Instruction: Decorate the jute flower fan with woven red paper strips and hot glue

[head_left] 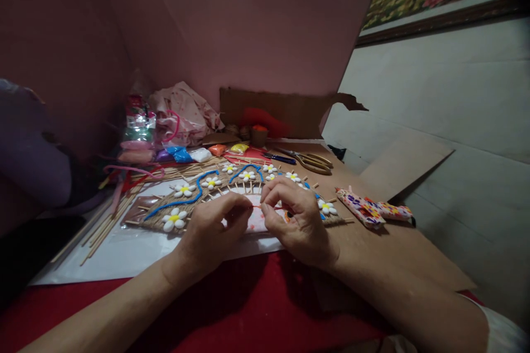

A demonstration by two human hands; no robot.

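Note:
An arch-shaped woven craft piece (194, 198) lies flat in front of me, made of twine on thin sticks, with white clay flowers and blue cord on it. My left hand (213, 231) and my right hand (296, 218) rest on its near edge, close together. Each hand pinches an end of a thin red strand (257, 207) stretched between the fingertips. Both hands have their fingers curled shut.
Scissors (310, 161) and a blue pen (280, 158) lie on brown cardboard (397, 253) behind the piece. A flowered cloth pouch (372, 209) sits at the right. Small clay packets (186, 153), bags and pink pipe cleaners (132, 172) crowd the back left. Loose sticks (103, 226) lie left.

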